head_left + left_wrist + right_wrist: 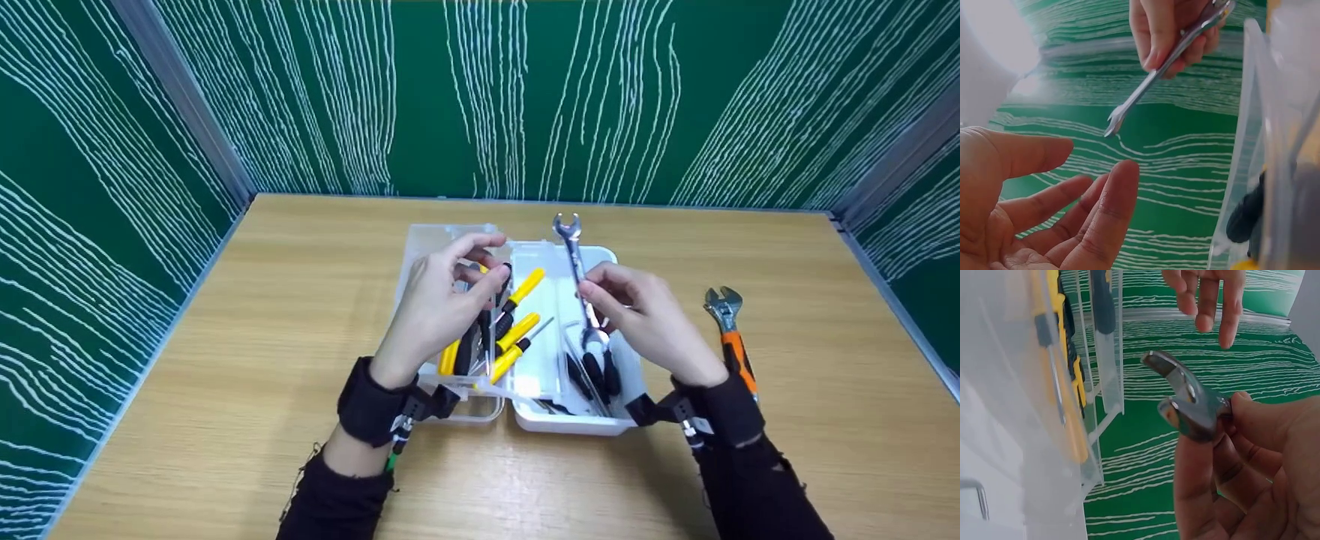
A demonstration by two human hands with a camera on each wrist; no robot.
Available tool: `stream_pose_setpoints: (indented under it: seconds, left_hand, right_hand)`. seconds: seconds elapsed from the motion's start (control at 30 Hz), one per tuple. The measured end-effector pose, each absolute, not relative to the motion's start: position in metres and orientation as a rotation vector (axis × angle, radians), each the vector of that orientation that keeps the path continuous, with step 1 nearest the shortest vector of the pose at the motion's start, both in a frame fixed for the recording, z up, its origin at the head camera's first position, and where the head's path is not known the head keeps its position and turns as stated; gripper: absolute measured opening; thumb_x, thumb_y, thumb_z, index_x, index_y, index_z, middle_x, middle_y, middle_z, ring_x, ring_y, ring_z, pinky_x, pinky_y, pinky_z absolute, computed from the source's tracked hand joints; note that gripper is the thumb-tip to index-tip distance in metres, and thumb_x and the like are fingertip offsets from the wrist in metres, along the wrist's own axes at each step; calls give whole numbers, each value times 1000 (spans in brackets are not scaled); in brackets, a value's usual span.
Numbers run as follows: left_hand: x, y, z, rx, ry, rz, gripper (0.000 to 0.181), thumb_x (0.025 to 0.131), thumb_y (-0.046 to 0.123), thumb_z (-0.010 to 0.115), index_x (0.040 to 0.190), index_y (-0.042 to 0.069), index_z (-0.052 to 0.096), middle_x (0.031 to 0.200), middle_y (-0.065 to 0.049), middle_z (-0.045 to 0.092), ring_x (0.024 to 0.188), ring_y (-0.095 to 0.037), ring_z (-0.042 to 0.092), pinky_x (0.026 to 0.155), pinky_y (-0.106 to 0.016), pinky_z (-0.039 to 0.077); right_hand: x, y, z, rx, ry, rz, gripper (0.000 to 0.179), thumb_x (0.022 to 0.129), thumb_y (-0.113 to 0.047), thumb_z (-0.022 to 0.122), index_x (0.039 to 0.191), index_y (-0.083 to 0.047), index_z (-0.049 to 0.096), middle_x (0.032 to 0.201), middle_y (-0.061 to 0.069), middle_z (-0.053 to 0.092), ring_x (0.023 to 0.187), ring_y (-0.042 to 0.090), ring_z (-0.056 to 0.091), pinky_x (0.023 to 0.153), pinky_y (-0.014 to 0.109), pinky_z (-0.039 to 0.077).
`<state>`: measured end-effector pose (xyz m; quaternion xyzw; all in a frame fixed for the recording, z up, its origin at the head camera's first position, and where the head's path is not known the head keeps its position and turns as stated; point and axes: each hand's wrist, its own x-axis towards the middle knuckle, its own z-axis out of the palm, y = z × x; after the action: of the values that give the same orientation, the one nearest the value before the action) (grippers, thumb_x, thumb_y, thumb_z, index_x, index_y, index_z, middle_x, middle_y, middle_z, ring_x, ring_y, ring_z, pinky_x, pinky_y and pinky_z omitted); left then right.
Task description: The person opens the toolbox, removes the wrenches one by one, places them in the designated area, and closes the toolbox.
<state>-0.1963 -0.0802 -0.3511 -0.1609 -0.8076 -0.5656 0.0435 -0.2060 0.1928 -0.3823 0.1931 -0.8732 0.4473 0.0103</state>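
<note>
My right hand (649, 315) pinches a silver open-end wrench (574, 255) between thumb and fingers, above the right part of a white plastic toolbox (574, 429). The wrench stands tilted, one forked end pointing away from me; the right wrist view shows its other fork (1199, 410) close up. My left hand (439, 300) hovers over a transparent compartment (442, 229) at the toolbox's left, fingers loosely bent, with nothing between them in the left wrist view. Beneath and beside it lie yellow-and-black screwdrivers (529, 285), partly hidden by the hand.
Black-handled tools (592, 371) lie inside the toolbox's right part, below the wrench. An adjustable wrench with an orange handle (735, 352) rests on the wooden table (262, 315) to the right. Green panels with white wavy lines (420, 97) enclose the table's back and sides.
</note>
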Motion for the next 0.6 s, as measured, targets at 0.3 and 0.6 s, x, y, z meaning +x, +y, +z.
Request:
stream_pose_setpoints:
  seconds: [0.3, 0.6]
  left_hand:
    - [-195, -100, -357, -500, -2540, -1534, 32, 103, 19, 74, 134, 14, 73, 111, -6, 75, 93, -20, 72, 84, -33, 65]
    - [-191, -116, -360, -463, -2601, -1468, 30, 104, 21, 73, 133, 16, 75, 114, -4, 75, 95, -21, 71, 83, -33, 65]
  right_hand:
    - [-206, 220, -390, 484, -2790, 1294, 24, 112, -27, 58, 109, -6, 71, 87, 8, 65, 75, 17, 65, 66, 28, 61]
    - [-206, 249, -399, 433, -2776, 1246, 25, 112, -25, 59, 102, -5, 71, 83, 8, 67, 69, 11, 65, 63, 28, 60]
